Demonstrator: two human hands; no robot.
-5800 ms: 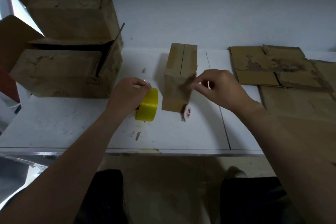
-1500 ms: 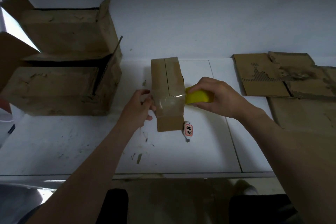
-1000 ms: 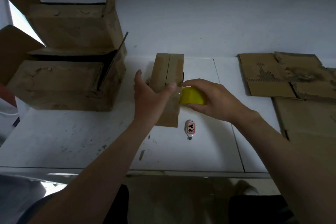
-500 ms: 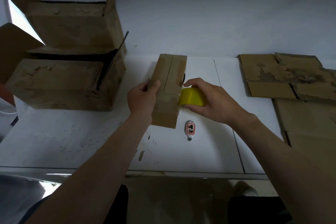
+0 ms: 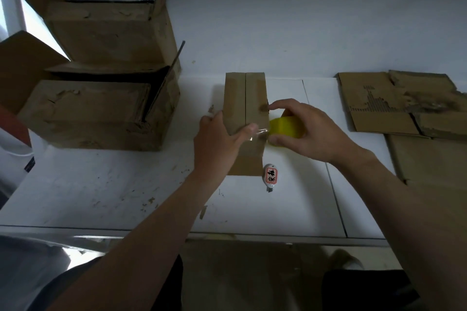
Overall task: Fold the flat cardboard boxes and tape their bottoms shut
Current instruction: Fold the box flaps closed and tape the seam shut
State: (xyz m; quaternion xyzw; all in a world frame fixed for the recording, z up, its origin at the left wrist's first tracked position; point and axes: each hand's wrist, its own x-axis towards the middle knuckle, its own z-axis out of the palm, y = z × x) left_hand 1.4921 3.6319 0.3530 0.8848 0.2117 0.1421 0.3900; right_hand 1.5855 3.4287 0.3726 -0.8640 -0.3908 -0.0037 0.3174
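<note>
A small folded cardboard box (image 5: 244, 98) stands on the white table (image 5: 101, 184), its two closed flaps facing up with a seam down the middle. My left hand (image 5: 217, 144) grips the box's near left side, thumb pressing clear tape across the flaps. My right hand (image 5: 308, 131) holds a yellow tape roll (image 5: 285, 127) against the box's right edge, a short strip of tape stretched from the roll to my thumb. A small white cutter (image 5: 271, 176) with a red label lies by the box's near right corner.
Two large open cardboard boxes (image 5: 101, 98) are stacked at the back left. Flat cardboard sheets (image 5: 394, 106) lie at the right, reaching toward the table's front. A white wall rises just behind the table.
The box has turned straight. My left hand has shifted from clasping its side to pressing tape onto the top, and the roll has been drawn a little to the right.
</note>
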